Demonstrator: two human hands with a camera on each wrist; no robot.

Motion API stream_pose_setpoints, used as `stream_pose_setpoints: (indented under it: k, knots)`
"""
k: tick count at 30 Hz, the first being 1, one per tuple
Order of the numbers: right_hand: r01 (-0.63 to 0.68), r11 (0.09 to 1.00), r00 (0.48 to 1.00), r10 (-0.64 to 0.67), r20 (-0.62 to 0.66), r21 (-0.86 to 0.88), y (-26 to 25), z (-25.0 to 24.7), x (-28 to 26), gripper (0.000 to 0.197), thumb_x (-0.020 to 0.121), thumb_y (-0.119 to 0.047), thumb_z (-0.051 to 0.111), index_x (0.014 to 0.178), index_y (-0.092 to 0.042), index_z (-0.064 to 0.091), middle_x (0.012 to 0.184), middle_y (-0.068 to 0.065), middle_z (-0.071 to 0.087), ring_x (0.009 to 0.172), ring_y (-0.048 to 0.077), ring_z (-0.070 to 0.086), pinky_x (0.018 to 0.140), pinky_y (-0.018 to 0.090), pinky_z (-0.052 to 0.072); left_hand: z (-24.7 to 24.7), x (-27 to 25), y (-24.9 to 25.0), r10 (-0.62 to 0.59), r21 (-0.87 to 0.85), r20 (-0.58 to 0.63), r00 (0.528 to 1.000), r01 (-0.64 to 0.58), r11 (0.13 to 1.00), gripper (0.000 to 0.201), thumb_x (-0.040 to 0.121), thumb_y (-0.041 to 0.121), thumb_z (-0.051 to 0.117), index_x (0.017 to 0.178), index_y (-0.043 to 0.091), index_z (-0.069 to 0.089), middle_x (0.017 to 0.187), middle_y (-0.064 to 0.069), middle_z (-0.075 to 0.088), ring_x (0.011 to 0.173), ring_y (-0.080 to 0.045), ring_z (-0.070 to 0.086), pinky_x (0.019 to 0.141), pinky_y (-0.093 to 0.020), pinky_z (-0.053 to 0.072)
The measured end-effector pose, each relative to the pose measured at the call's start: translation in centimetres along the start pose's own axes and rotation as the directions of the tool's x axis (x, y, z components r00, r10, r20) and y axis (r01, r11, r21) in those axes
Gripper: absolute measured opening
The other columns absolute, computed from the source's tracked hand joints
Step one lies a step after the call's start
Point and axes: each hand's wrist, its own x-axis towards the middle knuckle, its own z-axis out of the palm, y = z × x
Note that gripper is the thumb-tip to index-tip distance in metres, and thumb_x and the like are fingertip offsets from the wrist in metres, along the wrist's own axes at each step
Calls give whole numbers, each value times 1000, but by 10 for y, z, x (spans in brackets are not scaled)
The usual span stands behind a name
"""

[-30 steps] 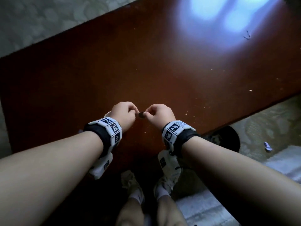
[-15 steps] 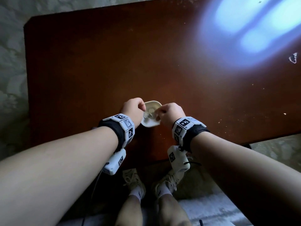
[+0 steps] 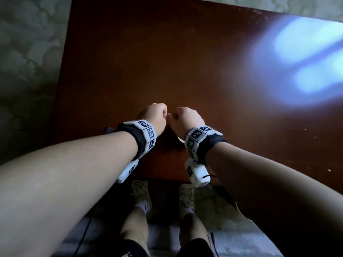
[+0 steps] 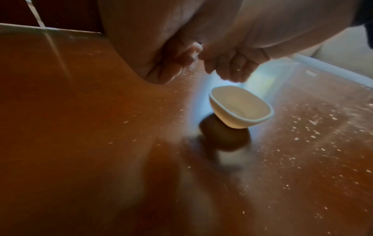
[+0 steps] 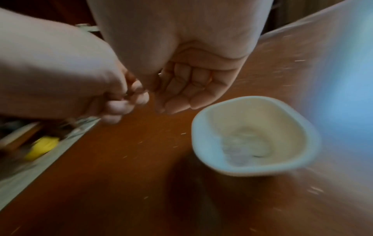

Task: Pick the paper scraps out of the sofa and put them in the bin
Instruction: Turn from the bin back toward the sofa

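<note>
Both hands hover close together over a brown table (image 3: 167, 62). My left hand (image 3: 155, 115) and right hand (image 3: 183, 118) have their fingers curled, knuckles nearly touching. The wrist views show the left hand's curled fingers (image 4: 167, 63) and the right hand's curled fingers (image 5: 181, 92) just above a small white bowl (image 4: 228, 121). The bowl (image 5: 242, 171) stands on the table and holds something pale and blurred (image 5: 240, 148). Whether either hand pinches anything is too small to tell. In the head view the hands hide almost all of the bowl. No sofa or bin shows.
Pale crumbs (image 4: 302, 131) are scattered over the table. Patterned floor (image 3: 27, 71) lies to the left. My feet in light shoes (image 3: 141, 193) stand at the table's near edge. A yellow object (image 5: 41, 148) lies beyond the table's edge, blurred.
A second ago the hands pinched a small dark thing. Half a second ago the white bowl showed between them. Now the fists cover it, and the view has swung left.
</note>
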Motion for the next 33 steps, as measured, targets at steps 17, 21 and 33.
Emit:
stream_pose_setpoints:
  k: [17,21,33]
  knots:
    - [884,326,465,-553,692,-334,-295,235,-143,21,93,-26,45,108,-18,58,102,7,67,91,28,63,68,30,42,-97,-228,-302,-793,-693,-363,490,427,581,8,87,16,46,89,16,53,99,-9,62,94,-30,59,68,-31,38]
    - [950,186,313,-525,791,-252,-338,315,-211,27,91,-34,47,113,-21,55,114,6,66,106,29,63,82,32,49,-81,-309,-379,-903,-776,-312,296,468,422,8,90,26,50,90,19,55,90,-3,61,94,-30,62,67,-31,39]
    - [997,2,75,-371,925,-80,-452,505,-318,36,92,-29,54,125,-21,44,125,7,59,108,28,61,86,37,52,-62,-440,-540,-991,-916,110,-72,379,-130,12,86,15,50,98,15,47,105,-10,58,83,-27,56,65,-32,40]
